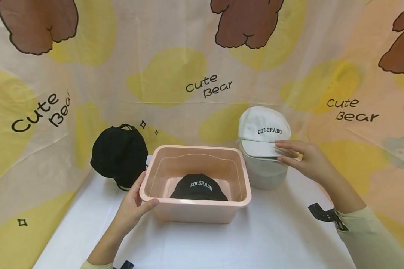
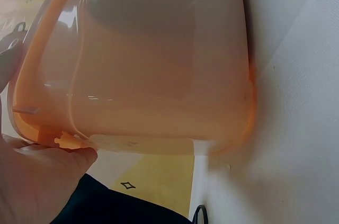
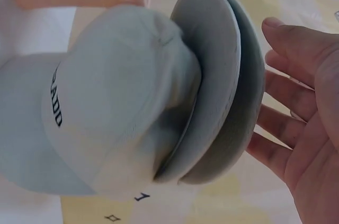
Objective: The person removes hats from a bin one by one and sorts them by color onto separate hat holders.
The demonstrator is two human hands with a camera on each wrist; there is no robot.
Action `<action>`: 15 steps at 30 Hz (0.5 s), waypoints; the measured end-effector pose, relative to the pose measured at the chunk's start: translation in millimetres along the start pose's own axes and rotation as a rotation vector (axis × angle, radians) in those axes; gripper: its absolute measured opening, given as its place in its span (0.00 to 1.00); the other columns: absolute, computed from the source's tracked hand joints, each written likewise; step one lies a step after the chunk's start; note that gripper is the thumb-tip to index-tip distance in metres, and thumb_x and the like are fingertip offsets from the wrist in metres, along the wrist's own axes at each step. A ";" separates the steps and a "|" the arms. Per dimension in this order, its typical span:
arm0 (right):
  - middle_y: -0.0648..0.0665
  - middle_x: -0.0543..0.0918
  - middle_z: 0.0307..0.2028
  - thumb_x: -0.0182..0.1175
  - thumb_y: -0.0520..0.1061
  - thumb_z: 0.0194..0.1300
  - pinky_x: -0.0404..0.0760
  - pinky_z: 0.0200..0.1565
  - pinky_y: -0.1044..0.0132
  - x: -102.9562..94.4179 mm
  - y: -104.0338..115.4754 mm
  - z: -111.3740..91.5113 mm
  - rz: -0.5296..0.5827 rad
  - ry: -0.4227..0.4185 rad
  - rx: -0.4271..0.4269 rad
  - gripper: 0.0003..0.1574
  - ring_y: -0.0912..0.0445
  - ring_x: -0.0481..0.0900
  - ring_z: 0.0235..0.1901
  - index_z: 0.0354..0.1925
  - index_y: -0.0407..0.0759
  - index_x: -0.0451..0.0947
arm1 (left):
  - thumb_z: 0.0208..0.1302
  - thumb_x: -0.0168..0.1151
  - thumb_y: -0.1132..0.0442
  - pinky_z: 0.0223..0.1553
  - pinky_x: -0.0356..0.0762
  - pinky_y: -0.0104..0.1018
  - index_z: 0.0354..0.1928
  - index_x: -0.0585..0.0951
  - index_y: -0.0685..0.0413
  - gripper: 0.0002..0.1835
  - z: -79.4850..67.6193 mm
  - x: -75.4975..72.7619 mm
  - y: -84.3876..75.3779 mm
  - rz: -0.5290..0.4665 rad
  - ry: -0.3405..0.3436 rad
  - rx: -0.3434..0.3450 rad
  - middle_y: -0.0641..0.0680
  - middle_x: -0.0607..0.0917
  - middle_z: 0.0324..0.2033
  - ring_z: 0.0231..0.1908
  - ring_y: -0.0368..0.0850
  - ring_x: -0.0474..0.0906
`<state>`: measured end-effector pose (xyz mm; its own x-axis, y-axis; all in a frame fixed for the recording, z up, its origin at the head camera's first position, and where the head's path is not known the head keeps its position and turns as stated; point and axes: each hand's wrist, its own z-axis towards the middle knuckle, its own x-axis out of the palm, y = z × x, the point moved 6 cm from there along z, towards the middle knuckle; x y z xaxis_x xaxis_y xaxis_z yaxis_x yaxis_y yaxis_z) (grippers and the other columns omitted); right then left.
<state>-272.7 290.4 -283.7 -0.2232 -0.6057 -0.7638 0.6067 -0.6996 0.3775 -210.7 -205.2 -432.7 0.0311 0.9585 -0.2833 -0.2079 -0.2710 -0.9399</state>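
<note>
A pink plastic basin [image 1: 195,203] stands on the table, with a black cap [image 1: 202,186] lettered COLORADO inside it. My left hand [image 1: 129,209] grips the basin's left front corner, thumb at the rim and fingers along the side wall. To the basin's right a white cap [image 1: 264,125], also lettered COLORADO, sits above a pale rounded form [image 1: 267,175]. My right hand [image 1: 308,158] is beside the white cap's brim, fingertips right at its edge. In the right wrist view, two brims [image 3: 212,86] lie one against the other, with the spread fingers [image 3: 288,86] at the outer one.
Left of the basin, behind my left hand, another black cap [image 1: 119,153] stands raised on a dark support. A printed bear curtain [image 1: 168,119] hangs close behind everything. White cloth [image 1: 202,246] covers the table, and its left edge runs beside the curtain.
</note>
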 end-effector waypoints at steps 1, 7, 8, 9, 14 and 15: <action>0.45 0.88 0.53 0.78 0.37 0.53 0.61 0.60 0.89 -0.1 1.6 -0.7 -0.002 -0.016 -0.004 0.29 0.79 0.71 0.59 0.56 0.45 0.86 | 0.63 0.74 0.60 0.64 0.67 0.33 0.83 0.47 0.47 0.55 -0.1 0.1 0.1 0.000 -0.001 0.001 0.47 0.53 0.81 0.78 0.55 0.54; 0.42 0.88 0.53 0.78 0.33 0.52 0.63 0.59 0.89 0.5 9.1 -7.9 0.022 -0.088 -0.003 0.29 0.81 0.70 0.57 0.54 0.41 0.86 | 0.63 0.74 0.60 0.65 0.66 0.34 0.83 0.47 0.46 0.55 -1.3 0.8 0.8 0.006 -0.004 -0.002 0.47 0.52 0.81 0.79 0.55 0.53; 0.41 0.88 0.53 0.78 0.32 0.51 0.64 0.59 0.88 0.5 10.0 -9.1 0.028 -0.103 -0.003 0.29 0.82 0.70 0.57 0.54 0.41 0.86 | 0.63 0.74 0.60 0.65 0.67 0.35 0.83 0.47 0.46 0.55 -1.3 0.8 0.9 0.005 -0.004 -0.001 0.47 0.52 0.81 0.79 0.55 0.53; 0.40 0.88 0.52 0.78 0.32 0.51 0.64 0.59 0.88 0.4 11.2 -10.3 0.034 -0.117 -0.006 0.29 0.82 0.71 0.57 0.54 0.41 0.86 | 0.63 0.74 0.60 0.65 0.67 0.36 0.83 0.47 0.45 0.55 -1.3 0.9 1.0 0.007 -0.004 0.000 0.47 0.52 0.81 0.79 0.55 0.54; 0.39 0.89 0.51 0.78 0.29 0.48 0.67 0.58 0.87 -0.3 17.4 -15.3 0.045 -0.182 -0.039 0.32 0.81 0.73 0.56 0.53 0.42 0.87 | 0.63 0.74 0.60 0.64 0.68 0.37 0.83 0.47 0.49 0.55 -0.4 -0.3 0.6 0.003 -0.002 0.015 0.48 0.53 0.81 0.78 0.57 0.54; 0.39 0.89 0.50 0.78 0.29 0.47 0.68 0.58 0.87 -0.4 19.0 -16.2 0.045 -0.190 -0.047 0.32 0.81 0.74 0.56 0.53 0.42 0.87 | 0.63 0.74 0.61 0.64 0.68 0.35 0.83 0.47 0.49 0.55 -0.1 -0.6 0.5 0.002 0.000 0.017 0.49 0.53 0.81 0.78 0.57 0.54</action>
<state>-248.7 283.6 -284.7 -0.3325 -0.6999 -0.6321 0.6532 -0.6544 0.3809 -210.7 -206.0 -433.0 0.0305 0.9581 -0.2847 -0.2241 -0.2710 -0.9361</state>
